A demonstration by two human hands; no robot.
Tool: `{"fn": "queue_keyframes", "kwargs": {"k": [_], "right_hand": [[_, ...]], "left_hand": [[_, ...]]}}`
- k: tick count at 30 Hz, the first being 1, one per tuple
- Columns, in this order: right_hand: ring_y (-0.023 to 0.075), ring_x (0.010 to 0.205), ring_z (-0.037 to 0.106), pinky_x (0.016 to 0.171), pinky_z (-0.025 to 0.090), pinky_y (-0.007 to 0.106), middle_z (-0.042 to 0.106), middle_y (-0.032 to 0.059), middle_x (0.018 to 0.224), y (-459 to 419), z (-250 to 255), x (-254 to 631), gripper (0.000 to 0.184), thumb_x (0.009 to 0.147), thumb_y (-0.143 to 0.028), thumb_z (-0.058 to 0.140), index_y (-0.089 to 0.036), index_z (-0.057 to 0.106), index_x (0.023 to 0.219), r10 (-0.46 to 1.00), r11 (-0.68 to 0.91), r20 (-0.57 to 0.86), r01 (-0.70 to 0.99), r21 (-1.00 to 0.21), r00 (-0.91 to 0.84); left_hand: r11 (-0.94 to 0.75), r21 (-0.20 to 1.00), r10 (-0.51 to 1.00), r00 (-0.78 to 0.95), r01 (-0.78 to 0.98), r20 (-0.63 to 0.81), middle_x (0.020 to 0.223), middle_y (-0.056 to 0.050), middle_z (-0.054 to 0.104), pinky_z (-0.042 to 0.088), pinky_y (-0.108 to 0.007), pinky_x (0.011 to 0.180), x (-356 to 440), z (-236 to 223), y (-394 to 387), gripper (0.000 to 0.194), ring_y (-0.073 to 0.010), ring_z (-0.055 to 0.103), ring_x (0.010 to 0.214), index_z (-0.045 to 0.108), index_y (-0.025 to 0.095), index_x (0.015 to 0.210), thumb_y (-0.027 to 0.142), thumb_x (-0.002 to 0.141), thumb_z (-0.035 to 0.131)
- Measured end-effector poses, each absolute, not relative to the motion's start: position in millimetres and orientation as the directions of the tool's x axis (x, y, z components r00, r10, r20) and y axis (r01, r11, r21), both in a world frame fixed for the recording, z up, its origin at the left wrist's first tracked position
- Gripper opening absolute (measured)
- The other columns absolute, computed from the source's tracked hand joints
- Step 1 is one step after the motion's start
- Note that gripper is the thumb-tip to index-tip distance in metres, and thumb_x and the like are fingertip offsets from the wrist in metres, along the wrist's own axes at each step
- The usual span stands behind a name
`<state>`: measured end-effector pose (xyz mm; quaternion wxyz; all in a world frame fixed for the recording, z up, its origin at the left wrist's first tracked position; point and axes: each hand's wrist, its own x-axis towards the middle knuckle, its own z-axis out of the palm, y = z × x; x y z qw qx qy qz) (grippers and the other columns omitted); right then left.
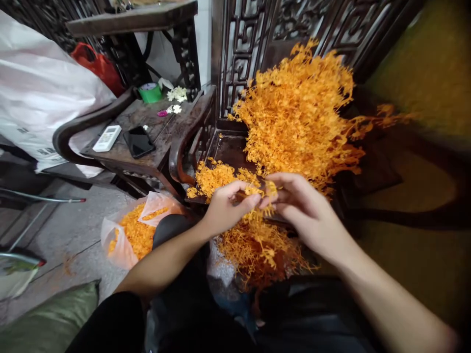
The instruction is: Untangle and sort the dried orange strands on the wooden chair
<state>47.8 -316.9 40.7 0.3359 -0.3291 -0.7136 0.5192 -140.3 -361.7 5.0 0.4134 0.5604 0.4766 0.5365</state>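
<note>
Left hand (225, 208) and right hand (312, 213) fingering orange florets (271, 189)
Each grip is pinching some; a bushy orange bunch (300, 110) is resting at one o'clock.

We see a dark wood armchair (158, 130) on our L, w/ a white remote (107, 138) & blk phone (139, 142) side by side on its seat. Farther back: green tape roll (150, 94), white flowers (177, 93), pink petals (162, 113). Red bag (98, 68) nr big white sack (40, 73); green cushion (51, 318) at btm L.
</note>
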Motion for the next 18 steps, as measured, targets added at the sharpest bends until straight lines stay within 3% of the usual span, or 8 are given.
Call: {"fn": "queue_keyframes", "kwargs": {"k": [4, 9, 15, 18], "right_hand": [[0.0173, 0.08, 0.071, 0.068, 0.059, 0.029, 0.072, 0.0043, 0.095, -322.1, 49.2, 46.0, 0.023, 0.094, -0.033, 0.067, -0.025, 0.066, 0.116, 0.842, 0.143, 0.112, 0.018, -0.99, -0.527], [0.0167, 0.071, 0.071, 0.067, 0.06, 0.03, 0.071, 0.0033, 0.083, -323.8, 38.6, 40.3, 0.024, 0.09, -0.042, 0.074, -0.02, 0.07, 0.098, 0.874, 0.112, 0.098, 0.001, -0.994, -0.475], [0.017, 0.068, 0.071, 0.062, 0.06, 0.03, 0.074, 0.0025, 0.083, -320.2, 31.5, 49.1, 0.047, 0.086, -0.045, 0.077, -0.021, 0.069, 0.125, 0.81, 0.142, 0.106, 0.017, -0.99, -0.577], [0.0156, 0.063, 0.068, 0.057, 0.056, 0.028, 0.072, 0.0002, 0.076, -317.1, 27.8, 55.2, 0.05, 0.079, -0.044, 0.083, -0.022, 0.07, 0.122, 0.778, 0.176, 0.105, 0.055, -0.983, -0.62]], "left_hand": [[-0.267, 0.958, 0.96, -0.058, 0.101, 0.274, 0.111, -0.007, 0.074, 0.051, -0.034, 0.095, -141.8, 9.8, -367.8, 0.017, -0.0192, 0.068, 0.103, 0.069, 0.022, 0.103, 0.036, 0.093, 0.069], [-0.201, 0.979, 0.965, -0.166, 0.033, 0.204, 0.092, -0.002, 0.072, 0.053, -0.029, 0.082, -138.2, -4.5, -366.1, 0.018, -0.0161, 0.068, 0.086, 0.065, 0.022, 0.099, 0.036, 0.09, 0.072], [-0.146, 0.989, 0.968, -0.204, 0.027, 0.148, 0.082, 0.0, 0.072, 0.053, -0.028, 0.064, -135.1, -2.6, -360.2, 0.027, -0.0125, 0.064, 0.063, 0.072, 0.022, 0.099, 0.039, 0.081, 0.081], [-0.084, 0.995, 0.989, -0.128, -0.06, 0.076, 0.066, 0.002, 0.069, 0.053, -0.029, 0.065, -136.2, -2.4, -360.7, 0.03, -0.0131, 0.063, 0.058, 0.072, 0.02, 0.098, 0.041, 0.08, 0.083]]}}
